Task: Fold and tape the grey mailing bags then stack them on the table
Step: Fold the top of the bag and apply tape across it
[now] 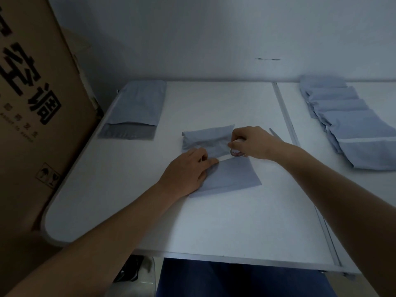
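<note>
A grey mailing bag (232, 174) lies in the middle of the white table (132, 196), its far part folded over into a thick roll. My left hand (188, 170) presses flat on the bag's left side, fingertips at the fold's edge. My right hand (255, 142) grips a small roll of tape (236, 152) at the fold's right end; a strip of tape runs from the roll towards my left fingertips. A row of folded grey bags (351, 123) overlaps along the right side of the table. A flat, unfolded grey bag (137, 106) lies at the far left.
A big cardboard box (32, 103) with black printing stands against the table's left edge. A thin dark stick-like item (276, 133) lies just behind my right wrist. A metal seam (287, 125) divides the tabletop. The wall rises right behind the table.
</note>
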A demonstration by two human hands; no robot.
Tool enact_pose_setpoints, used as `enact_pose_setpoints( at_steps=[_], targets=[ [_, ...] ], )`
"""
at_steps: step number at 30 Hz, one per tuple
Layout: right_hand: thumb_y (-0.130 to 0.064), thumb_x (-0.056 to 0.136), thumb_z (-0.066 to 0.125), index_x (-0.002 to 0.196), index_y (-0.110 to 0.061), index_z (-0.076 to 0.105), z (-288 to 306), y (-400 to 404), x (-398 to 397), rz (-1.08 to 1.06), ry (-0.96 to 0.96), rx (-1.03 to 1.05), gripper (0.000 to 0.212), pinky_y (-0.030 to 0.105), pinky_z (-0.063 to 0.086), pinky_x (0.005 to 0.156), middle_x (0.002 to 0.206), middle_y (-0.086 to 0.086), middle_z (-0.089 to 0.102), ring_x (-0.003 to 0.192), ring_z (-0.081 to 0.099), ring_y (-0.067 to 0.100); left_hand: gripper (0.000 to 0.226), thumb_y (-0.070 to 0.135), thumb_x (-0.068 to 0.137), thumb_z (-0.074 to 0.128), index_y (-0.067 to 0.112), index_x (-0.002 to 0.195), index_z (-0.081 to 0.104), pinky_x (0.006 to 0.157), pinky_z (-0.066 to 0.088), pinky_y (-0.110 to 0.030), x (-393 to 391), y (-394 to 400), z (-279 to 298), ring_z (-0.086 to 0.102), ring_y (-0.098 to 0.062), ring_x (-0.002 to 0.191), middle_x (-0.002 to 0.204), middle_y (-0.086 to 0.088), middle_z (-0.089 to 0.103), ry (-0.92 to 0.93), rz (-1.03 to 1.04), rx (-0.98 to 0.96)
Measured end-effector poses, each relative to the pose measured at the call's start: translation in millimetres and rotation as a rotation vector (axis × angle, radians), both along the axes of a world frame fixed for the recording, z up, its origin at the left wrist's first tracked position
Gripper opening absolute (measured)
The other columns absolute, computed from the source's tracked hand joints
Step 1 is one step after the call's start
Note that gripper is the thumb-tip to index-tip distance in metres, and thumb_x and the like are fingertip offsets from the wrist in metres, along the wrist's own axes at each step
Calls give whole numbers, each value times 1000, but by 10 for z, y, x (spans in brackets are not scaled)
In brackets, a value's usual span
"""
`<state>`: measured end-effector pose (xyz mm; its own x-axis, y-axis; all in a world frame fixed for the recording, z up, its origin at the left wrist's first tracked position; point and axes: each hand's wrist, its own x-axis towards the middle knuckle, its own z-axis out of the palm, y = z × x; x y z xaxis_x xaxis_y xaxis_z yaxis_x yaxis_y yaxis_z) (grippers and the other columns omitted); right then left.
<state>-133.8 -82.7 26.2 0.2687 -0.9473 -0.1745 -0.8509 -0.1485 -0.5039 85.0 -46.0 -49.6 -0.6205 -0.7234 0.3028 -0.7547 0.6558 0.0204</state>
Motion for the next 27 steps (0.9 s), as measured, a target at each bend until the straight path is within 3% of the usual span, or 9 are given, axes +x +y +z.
enact_pose_setpoints(
  at_steps=[10, 17, 22, 27],
  targets=[
    [-23, 89, 60, 85, -12, 62, -69, 42, -12, -10, 0, 0, 12, 19, 38, 58, 80, -3, 57, 77, 54, 16, 40, 26, 89, 38, 20, 120, 63, 56, 42, -27, 0, 4, 13, 50, -17, 77, 95, -3, 53, -14, -14, 4],
    [-23, 88, 61, 81, -18, 59, -100, 34, -34, -14, -14, 18, 9, 23, 42, 62, 89, 2, 65, 83, 60, 19, 43, 27, 89, 39, 23, 124, 64, 60, 28, -20, -28, -16, 66, 54, -18, 76, 92, -3, 56, -77, -59, -37],
    [-22, 88, 61, 71, -29, 53, -90, 62, -62, -20, -53, 37, 20, 21, 38, 59, 80, -8, 60, 78, 57, 13, 45, 27, 89, 39, 23, 127, 62, 59, 30, -21, -24, -38, 76, 53, -19, 78, 93, -4, 55, -88, -79, 10],
    [-22, 86, 62, 80, -19, 62, -96, 52, -81, -42, -70, 56, 6, 21, 36, 58, 83, -6, 62, 73, 55, 8, 36, 22, 89, 51, 21, 123, 65, 52, 35, -24, -69, -89, 127, 55, -21, 77, 90, -5, 56, -71, -94, 66]
  ],
)
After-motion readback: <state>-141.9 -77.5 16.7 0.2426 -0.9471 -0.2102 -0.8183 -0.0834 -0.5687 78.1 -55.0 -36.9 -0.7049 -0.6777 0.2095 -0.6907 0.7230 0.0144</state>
